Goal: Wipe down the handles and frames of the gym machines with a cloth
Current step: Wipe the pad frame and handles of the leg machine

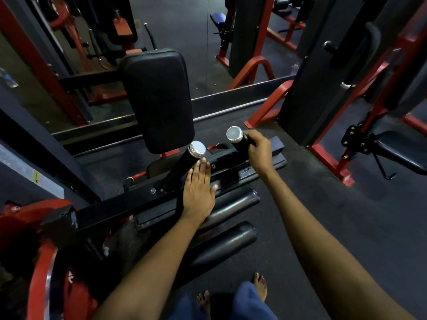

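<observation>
Two black handles with chrome end caps rise from a black crossbar (129, 199) of the gym machine. My right hand (258, 151) grips the right handle (235, 137) just under its cap. My left hand (199, 190) lies flat with straight fingers on the crossbar, beside the base of the left handle (184, 163). No cloth shows in either hand.
A black back pad (159, 98) stands behind the handles. Two black foam rollers (231, 241) lie below the crossbar. A red frame part (46, 262) is at lower left, a red and black machine (346, 100) at right. A mirror lines the far wall. My bare feet (260, 286) stand on dark floor.
</observation>
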Available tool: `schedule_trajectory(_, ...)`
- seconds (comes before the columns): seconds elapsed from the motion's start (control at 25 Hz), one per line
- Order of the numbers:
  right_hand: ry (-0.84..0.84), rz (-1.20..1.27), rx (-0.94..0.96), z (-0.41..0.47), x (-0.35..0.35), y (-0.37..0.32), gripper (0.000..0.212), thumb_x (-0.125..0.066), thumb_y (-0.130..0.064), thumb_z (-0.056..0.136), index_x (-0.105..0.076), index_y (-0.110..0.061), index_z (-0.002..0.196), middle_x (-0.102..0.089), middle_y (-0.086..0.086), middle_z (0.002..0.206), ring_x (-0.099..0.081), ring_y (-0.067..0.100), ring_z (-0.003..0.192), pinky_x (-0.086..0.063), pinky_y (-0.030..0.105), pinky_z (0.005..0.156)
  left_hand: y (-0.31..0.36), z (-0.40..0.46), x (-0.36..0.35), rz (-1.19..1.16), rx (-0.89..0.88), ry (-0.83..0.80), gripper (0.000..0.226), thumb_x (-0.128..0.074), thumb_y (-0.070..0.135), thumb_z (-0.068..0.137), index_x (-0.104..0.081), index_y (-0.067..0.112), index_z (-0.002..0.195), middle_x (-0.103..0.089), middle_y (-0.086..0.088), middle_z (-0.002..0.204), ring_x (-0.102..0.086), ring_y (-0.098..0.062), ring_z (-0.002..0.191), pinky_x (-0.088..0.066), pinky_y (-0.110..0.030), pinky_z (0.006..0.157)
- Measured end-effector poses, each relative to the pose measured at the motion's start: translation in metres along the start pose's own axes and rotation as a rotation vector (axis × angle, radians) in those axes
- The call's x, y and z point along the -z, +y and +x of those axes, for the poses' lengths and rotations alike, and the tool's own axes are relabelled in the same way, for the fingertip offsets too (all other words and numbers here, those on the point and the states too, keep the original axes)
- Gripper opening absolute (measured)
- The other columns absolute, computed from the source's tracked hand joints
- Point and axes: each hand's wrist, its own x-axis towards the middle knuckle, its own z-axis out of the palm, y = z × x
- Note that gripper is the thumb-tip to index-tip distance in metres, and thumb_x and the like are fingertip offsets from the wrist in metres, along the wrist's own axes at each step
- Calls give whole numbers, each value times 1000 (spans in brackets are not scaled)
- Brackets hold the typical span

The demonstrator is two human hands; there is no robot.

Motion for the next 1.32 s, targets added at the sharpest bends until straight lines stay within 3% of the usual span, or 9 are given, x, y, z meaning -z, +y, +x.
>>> schedule_trajectory(0.16, -46, -188, -164, 6, -4, 38, 40, -47, 16, 75, -69, -1, 105, -67, 14, 103, -61, 20, 94, -45, 20, 84, 0, 2, -1, -6, 4, 15, 71, -22, 43, 101, 14, 5, 150, 21, -9, 158, 15, -23, 147, 8, -37, 119)
schedule_trajectory(0.28, 0, -309, -212, -4, -15, 47, 35, -49, 9, 80, -70, -4, 105, -68, 12, 102, -60, 22, 97, -41, 20, 84, -2, 1, -5, -32, -4, 9, 71, -24, 43, 101, 11, 5, 150, 17, -10, 159, 13, -23, 147, 7, -37, 119)
schedule_trajectory(0.44, 138, -180, -509, -24, -15, 34, 27, -43, 5, 86, -69, -2, 86, -64, 10, 79, -57, 19, 75, -42, 25, 63, -2, 0, 2, -50, -22, -24, 71, -27, 43, 101, 6, 5, 151, 13, -10, 160, 11, -22, 148, 6, -37, 120)
schedule_trajectory(0.56, 132, -11, -681, -51, 8, 24, 17, -53, -3, 88, -70, 1, 86, -65, 13, 74, -61, 21, 69, -45, 22, 55, -1, 3, 15, -98, 0, -114, 69, -24, 45, 102, 3, 7, 153, 12, -8, 160, 13, -22, 147, 6, -36, 120)
schedule_trajectory(0.72, 46, -51, -564, -81, 58, 4, 17, -56, -9, 87, -68, 1, 81, -64, 13, 74, -56, 20, 72, -37, 26, 55, 15, -1, 55, -246, 29, -164, 58, -32, 39, 102, -20, 8, 151, -9, -10, 161, -3, -22, 149, -4, -36, 120)
schedule_trajectory(0.8, 39, -69, -474, -94, 85, -9, 17, -56, -3, 85, -70, -4, 95, -68, 13, 87, -55, 18, 74, -42, 27, 64, 33, -12, 78, -223, 28, -162, 52, -35, 36, 102, -32, 9, 146, -25, -9, 157, -16, -23, 146, -13, -37, 118)
schedule_trajectory(0.96, 67, -169, -411, -122, 142, -29, 29, -52, 5, 79, -72, -6, 97, -71, 14, 93, -58, 18, 75, -51, 35, 72, 78, -45, 121, -215, 21, -138, 38, -40, 35, 99, -55, 11, 123, -57, -11, 131, -51, -29, 122, -38, -35, 98)
schedule_trajectory(1.08, 77, -180, -386, -151, 193, -40, 30, -51, 4, 80, -74, -7, 96, -72, 12, 94, -65, 21, 86, -52, 31, 75, 120, -72, 158, -244, -17, -89, 38, -40, 39, 99, -63, 11, 109, -65, -12, 116, -59, -32, 109, -43, -36, 88)
schedule_trajectory(1.32, 248, -269, -213, -207, 264, -48, 23, -58, 3, 80, -72, -7, 95, -69, 10, 92, -63, 22, 88, -42, 22, 71, 185, -122, 196, -326, -80, 74, 34, -44, 41, 97, -64, 17, 110, -68, -6, 109, -61, -28, 105, -44, -36, 88)
